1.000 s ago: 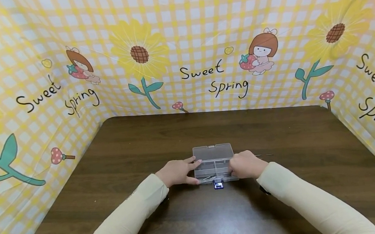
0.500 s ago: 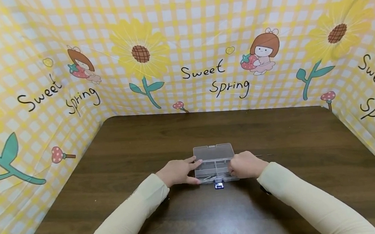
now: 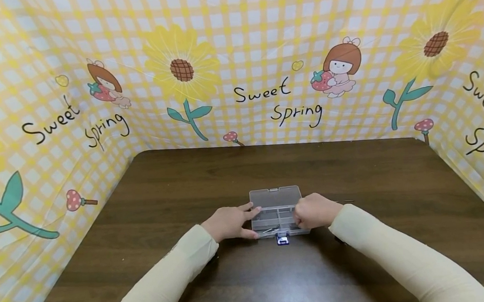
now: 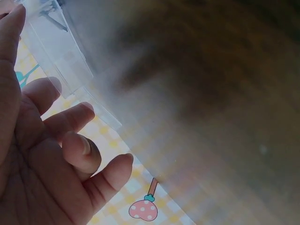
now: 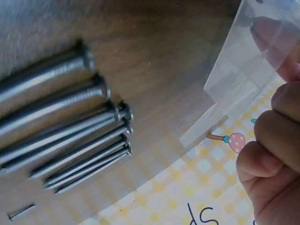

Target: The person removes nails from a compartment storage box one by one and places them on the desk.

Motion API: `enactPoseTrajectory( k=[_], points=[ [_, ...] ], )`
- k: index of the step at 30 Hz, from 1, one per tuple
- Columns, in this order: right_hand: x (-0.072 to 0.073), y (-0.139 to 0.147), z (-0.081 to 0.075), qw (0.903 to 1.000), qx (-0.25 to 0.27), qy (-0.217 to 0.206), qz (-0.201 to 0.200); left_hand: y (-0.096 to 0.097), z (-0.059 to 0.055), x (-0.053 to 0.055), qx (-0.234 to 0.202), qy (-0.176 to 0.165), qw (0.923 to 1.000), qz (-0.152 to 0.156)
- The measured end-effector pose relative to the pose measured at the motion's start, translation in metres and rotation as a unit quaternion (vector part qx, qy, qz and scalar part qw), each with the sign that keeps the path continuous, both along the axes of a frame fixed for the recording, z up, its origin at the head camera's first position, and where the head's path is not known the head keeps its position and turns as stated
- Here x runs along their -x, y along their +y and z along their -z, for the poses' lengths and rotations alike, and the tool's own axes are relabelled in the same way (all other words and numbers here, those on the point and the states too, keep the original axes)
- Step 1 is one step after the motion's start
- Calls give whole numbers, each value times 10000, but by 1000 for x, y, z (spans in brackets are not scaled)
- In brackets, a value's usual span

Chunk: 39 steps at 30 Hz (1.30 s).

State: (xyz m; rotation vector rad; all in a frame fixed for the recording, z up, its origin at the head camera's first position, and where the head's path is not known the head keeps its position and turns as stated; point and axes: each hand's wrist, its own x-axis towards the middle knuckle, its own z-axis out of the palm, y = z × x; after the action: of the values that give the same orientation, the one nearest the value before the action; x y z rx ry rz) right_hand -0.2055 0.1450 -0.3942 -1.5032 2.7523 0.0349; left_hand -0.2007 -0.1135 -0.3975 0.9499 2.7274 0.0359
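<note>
In the head view a clear plastic compartment box [image 3: 267, 222] lies on the table with its lid [image 3: 274, 197] raised at the back. Slim metal nails [image 3: 269, 230] lie in its front left compartment. My left hand [image 3: 227, 222] touches the box's left side, fingers and thumb spread and fairly straight. At the right side is my right hand [image 3: 318, 210], fingers curled, fingertips down in the right compartments. A fingertip [image 5: 276, 44] shows through the plastic in the right wrist view; whether it pinches anything is hidden. Beside that hand, several steel nails [image 5: 61, 103] lie in a row by size.
A blue-edged clasp [image 3: 282, 238] sticks out from the front of the box. One very small nail [image 5: 21, 212] lies at the end of the row. A yellow checked cloth [image 3: 259, 49] stands behind and beside the brown wooden table [image 3: 192, 174].
My right hand and forearm have shifted slightly, with the fingertips staying in the box's right side. My left hand has kept its place on the left side.
</note>
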Motion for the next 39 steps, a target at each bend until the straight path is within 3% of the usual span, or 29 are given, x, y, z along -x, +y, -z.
enactPoseTrajectory(
  k=[9,13,20,27,34,39],
  points=[
    [2,-1,-1,9994,-131,-292,144,1,-2,-1,46,-26,10000,-23],
    [5,-1,-3,9975,-152,-647,248,1,-2,-1,59,18,10000,-12],
    [11,2,-4,9885,242,-1468,284,4,-4,-2,239,149,9996,8],
    [12,6,-2,9824,438,-1780,349,6,-4,-3,377,125,9992,-1],
    [14,8,-2,9781,736,-1935,223,3,-4,1,245,90,9997,29],
    [15,11,0,9685,955,-2277,308,3,-6,1,217,59,9997,51]
  ],
)
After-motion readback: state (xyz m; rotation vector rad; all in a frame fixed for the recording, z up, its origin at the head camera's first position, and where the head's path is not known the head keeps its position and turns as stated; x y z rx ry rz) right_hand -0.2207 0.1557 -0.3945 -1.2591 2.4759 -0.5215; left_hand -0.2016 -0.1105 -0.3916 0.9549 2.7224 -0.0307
